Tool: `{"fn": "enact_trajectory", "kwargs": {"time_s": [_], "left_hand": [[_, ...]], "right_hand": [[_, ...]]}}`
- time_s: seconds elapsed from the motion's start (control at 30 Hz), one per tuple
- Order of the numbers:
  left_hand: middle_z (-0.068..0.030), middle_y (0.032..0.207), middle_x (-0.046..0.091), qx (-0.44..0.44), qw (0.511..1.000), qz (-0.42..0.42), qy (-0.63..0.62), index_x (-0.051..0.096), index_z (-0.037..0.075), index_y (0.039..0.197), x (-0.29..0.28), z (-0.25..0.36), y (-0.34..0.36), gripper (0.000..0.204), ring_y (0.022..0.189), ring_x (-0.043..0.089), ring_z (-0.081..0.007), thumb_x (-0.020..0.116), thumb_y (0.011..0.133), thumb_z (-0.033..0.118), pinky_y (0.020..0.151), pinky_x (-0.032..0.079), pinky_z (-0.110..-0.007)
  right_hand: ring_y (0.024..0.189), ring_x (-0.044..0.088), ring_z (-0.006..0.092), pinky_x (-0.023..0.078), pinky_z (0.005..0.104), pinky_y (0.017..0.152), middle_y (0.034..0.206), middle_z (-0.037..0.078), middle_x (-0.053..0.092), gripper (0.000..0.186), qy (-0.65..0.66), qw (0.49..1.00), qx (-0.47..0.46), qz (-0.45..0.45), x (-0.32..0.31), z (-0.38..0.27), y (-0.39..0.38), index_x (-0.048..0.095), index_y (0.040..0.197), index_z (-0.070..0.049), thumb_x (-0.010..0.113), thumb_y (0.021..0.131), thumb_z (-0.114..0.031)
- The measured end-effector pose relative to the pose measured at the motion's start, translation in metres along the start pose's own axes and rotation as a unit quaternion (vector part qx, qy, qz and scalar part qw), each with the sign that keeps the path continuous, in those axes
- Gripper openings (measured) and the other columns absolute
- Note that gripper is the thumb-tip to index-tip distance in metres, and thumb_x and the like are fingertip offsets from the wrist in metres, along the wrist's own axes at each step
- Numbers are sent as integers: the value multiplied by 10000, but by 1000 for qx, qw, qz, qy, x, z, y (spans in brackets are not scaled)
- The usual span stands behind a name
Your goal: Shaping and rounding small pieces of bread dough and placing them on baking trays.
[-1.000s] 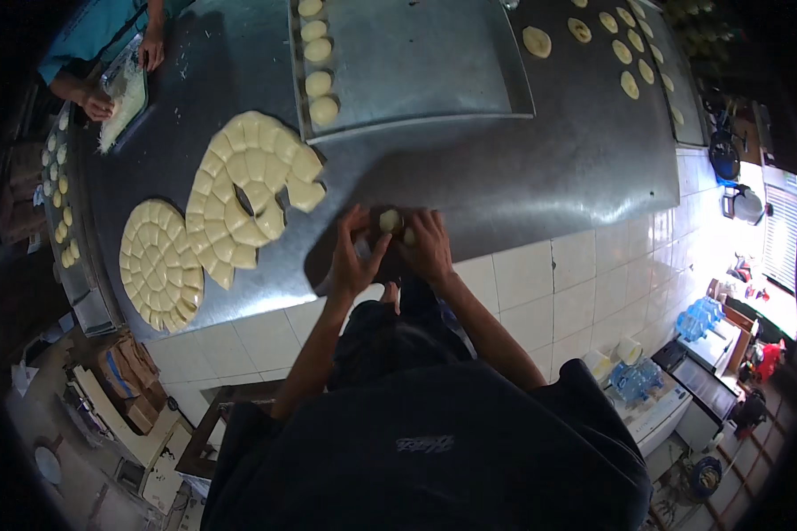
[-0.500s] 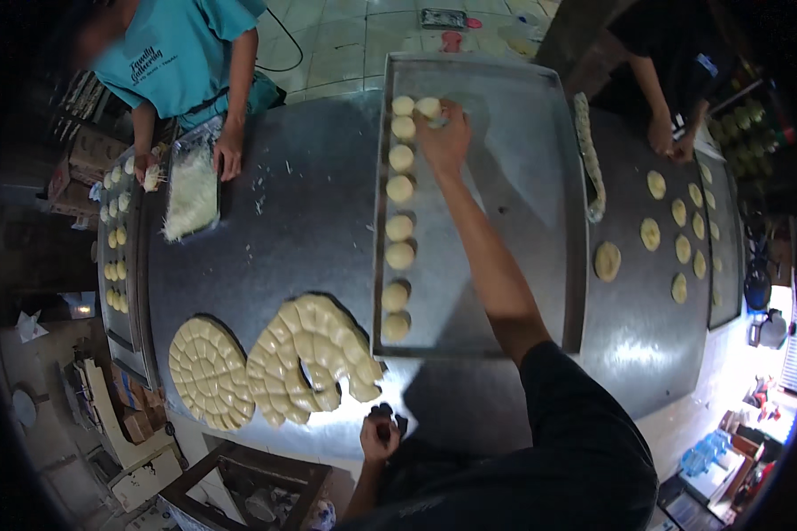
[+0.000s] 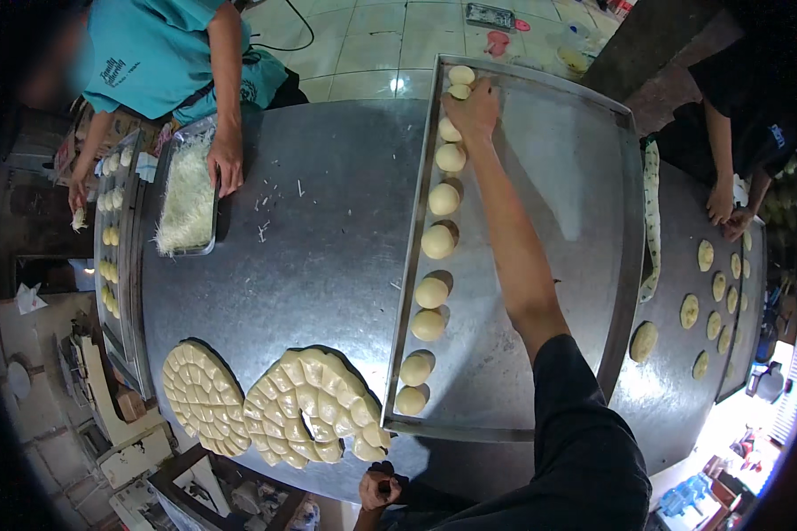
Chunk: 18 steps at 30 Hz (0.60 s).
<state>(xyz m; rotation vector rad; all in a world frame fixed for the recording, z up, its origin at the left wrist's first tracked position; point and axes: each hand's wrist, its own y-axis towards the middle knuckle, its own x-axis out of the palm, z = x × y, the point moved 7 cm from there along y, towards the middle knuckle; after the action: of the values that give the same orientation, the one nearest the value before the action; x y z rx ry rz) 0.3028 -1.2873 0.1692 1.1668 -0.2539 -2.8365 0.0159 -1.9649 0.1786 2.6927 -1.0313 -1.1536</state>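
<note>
My right hand [image 3: 472,113] is stretched to the far left corner of a large metal tray [image 3: 584,265]. Its fingers are closed round a pale dough ball [image 3: 458,90], partly hidden by them, in the row along the tray's left side. Just beyond it sits another dough ball [image 3: 460,74]; several more, such as this dough ball [image 3: 437,241], run toward the near end. My left hand [image 3: 379,488] is low by the table's near edge, fingers curled round something dark I cannot make out. Beside it lies a mass of cut, joined dough pieces [image 3: 314,398].
A round of cut dough [image 3: 199,398] lies farther left. A co-worker's hand [image 3: 227,162] touches a tray of white shreds [image 3: 186,190]. Flattened dough pieces [image 3: 689,310] and a long dough rope [image 3: 652,221] are on the right, near another person's hands [image 3: 726,212].
Two dough balls now sit at the far end of the row, one under my right fingers. My head view has shifted, so the tray appears lower and farther right. The co-worker's left-side hand moved outward.
</note>
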Motion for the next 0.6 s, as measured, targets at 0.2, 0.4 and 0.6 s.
{"fn": "enact_trajectory", "kwargs": {"time_s": [0.2, 0.4, 0.6], "left_hand": [[-107, 724, 563, -6, 999, -10, -34, 549, 45, 843, -1, -1, 5, 180, 608, 568, -270, 682, 724, 65, 538, 476, -352], [-116, 742, 577, -66, 991, -26, -111, 559, 47, 822, 1, -1, -2, 118, 615, 555, -268, 647, 746, 67, 571, 468, -342], [-18, 719, 516, -204, 887, -40, -413, 510, 68, 931, -3, -18, -11, 166, 580, 492, -95, 602, 812, -4, 514, 408, -238]], "right_hand": [[1036, 505, 400, 473, 441, 861, 1130, 239, 446, 708, 87, 982, -91, -140, 10, 1, -3, 433, 1188, 9, 807, 642, -243], [930, 539, 237, 477, 348, 766, 992, 136, 515, 462, 168, 979, -115, 19, -140, 6, -109, 500, 1033, 7, 770, 766, -257], [681, 499, 90, 447, 239, 653, 795, 14, 549, 275, 249, 916, 11, -314, -274, 3, -432, 546, 951, -35, 747, 808, -158]]}}
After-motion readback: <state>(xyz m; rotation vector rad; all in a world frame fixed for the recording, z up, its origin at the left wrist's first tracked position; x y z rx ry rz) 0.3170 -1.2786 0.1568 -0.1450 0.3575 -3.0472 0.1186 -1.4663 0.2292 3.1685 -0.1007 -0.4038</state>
